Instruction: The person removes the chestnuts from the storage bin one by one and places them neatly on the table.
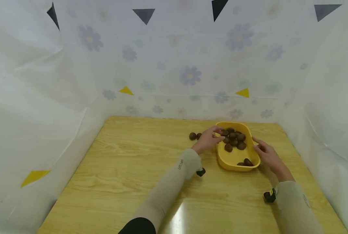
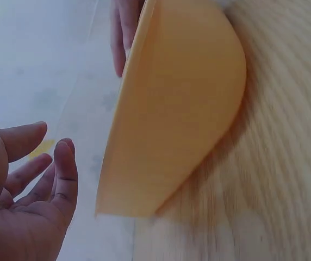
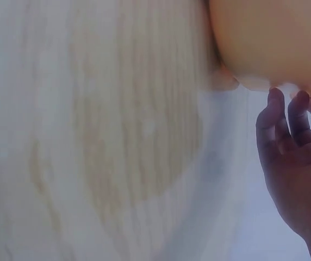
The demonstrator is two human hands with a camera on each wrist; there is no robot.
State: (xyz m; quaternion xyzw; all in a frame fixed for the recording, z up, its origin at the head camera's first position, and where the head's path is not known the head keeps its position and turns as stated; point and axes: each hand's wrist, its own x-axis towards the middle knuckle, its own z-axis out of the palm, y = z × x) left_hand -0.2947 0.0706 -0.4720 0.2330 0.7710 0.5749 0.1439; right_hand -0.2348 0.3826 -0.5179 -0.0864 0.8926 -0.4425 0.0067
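A yellow plastic bin (image 1: 229, 158) stands on the right part of the table, with several brown chestnuts (image 1: 233, 136) inside. My left hand (image 1: 208, 139) reaches over its left rim, fingertips near the chestnuts. In the left wrist view the thumb and fingers of this left hand (image 2: 38, 190) are apart, nothing between them. At the bin's right side is my right hand (image 1: 269, 156), its fingertips at the rim. The right wrist view shows the right hand (image 3: 294, 157) with loosely bent fingers beside the bin's wall (image 3: 275, 38); exact contact is unclear.
On the wooden table (image 1: 139, 162), left of the bin, lie a chestnut (image 1: 193, 136) and another partly behind my left hand. White sheeting (image 1: 174, 58) with flower prints rises behind the table and along both sides. Yellow triangles (image 1: 243, 93) mark it.
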